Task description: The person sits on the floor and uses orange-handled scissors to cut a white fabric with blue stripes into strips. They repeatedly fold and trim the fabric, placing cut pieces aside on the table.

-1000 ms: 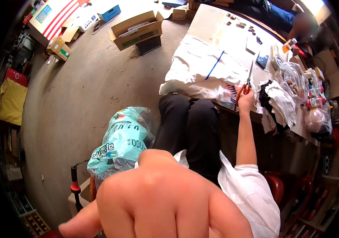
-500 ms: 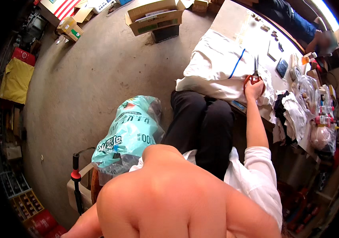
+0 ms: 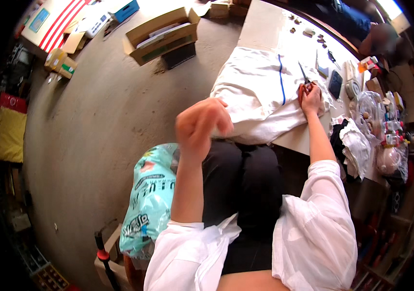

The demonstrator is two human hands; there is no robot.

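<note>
My right hand is closed around the orange-red handles of a pair of scissors. Its dark blades point up and away over the table. White cloth lies spread over the near end of the table, with a blue strip running across it. The scissors are at the right side of this cloth. My left hand is raised in front of the cloth's near left edge. Motion blurs its bent fingers, and I cannot make out anything in them.
Beside my left leg stands a filled teal plastic bag. A phone, bottles and a clear bag of items lie to the right on the table. An open cardboard box stands ahead on the floor. Another person is at the far right.
My left hand, large and close to the camera before, has moved forward toward the cloth. My right hand still holds the scissors. The view has shifted slightly.
</note>
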